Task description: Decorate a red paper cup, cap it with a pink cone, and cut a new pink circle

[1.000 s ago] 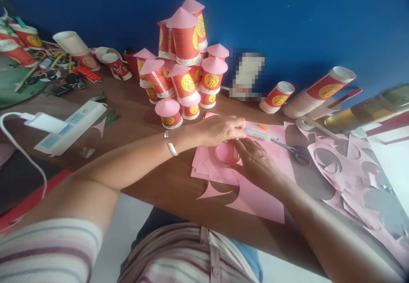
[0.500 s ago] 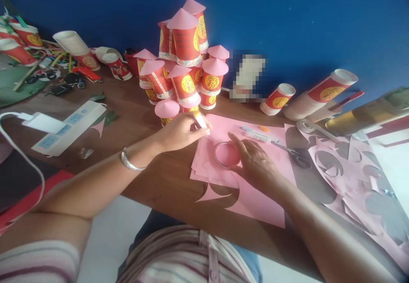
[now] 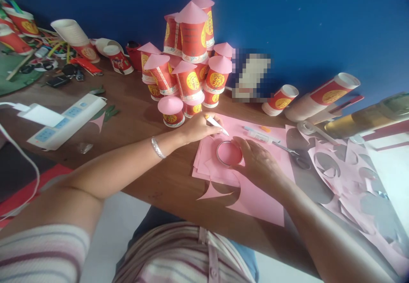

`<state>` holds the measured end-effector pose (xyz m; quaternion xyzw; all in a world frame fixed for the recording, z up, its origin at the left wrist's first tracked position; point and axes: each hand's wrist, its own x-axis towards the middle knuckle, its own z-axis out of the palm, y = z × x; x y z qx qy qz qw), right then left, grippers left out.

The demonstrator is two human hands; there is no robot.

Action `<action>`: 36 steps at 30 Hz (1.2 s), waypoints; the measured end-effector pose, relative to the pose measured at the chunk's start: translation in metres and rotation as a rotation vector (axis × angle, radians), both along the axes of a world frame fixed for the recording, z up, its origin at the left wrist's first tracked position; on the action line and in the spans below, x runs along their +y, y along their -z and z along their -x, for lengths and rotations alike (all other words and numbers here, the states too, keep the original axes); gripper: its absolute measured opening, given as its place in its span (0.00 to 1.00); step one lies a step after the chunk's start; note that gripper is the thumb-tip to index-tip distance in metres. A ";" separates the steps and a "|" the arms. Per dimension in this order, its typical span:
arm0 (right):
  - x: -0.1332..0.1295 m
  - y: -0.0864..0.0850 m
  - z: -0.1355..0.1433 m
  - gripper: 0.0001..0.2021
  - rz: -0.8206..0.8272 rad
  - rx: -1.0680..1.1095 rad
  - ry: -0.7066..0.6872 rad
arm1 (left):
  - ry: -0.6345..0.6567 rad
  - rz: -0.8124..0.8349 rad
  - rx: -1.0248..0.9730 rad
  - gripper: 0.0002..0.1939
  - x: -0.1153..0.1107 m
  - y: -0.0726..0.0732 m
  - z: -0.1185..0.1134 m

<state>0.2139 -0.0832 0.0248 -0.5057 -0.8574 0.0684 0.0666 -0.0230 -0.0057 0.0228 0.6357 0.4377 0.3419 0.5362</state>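
Note:
My left hand (image 3: pixel 203 126) is closed round a white marker (image 3: pixel 214 122) with an orange end, its tip pointing down to the right. That tip is just above the far side of a thin round ring (image 3: pixel 229 164), dark and metallic at the rim. My right hand (image 3: pixel 257 157) curves round the ring's right side, fingers and thumb on it, keeping it flat on the pink paper (image 3: pixel 265 202). Several pink sheets lie stacked beneath, and the front one has curved cut-outs. On the paper beyond my right hand are a clear-barrelled pen (image 3: pixel 258 135) and scissors (image 3: pixel 298 157).
Stacked red cups with pink cone tops (image 3: pixel 191 78) stand by the blue wall. To the right are cup stacks (image 3: pixel 329 93), a tape roll (image 3: pixel 306 127) and pink paper scraps (image 3: pixel 348 189). A white power strip (image 3: pixel 68 121) with a cable lies left.
My left hand has moved right with the marker, bringing its tip to the ring's far edge. My right hand and the ring have stayed on the same spot of the paper.

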 end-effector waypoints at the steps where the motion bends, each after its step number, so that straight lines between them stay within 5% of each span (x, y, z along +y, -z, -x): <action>1: 0.000 0.000 0.000 0.30 0.002 0.010 -0.001 | -0.006 0.013 -0.001 0.04 0.002 0.000 -0.002; 10: 0.001 -0.004 0.002 0.23 0.017 0.028 -0.003 | 0.102 -0.002 0.071 0.07 0.029 0.011 -0.012; 22: 0.002 -0.004 0.002 0.20 0.015 -0.023 -0.014 | 0.236 -0.030 0.143 0.06 0.040 0.007 -0.014; 36: 0.001 -0.009 0.005 0.21 0.034 -0.068 0.005 | 0.202 0.050 0.094 0.04 0.038 0.008 -0.009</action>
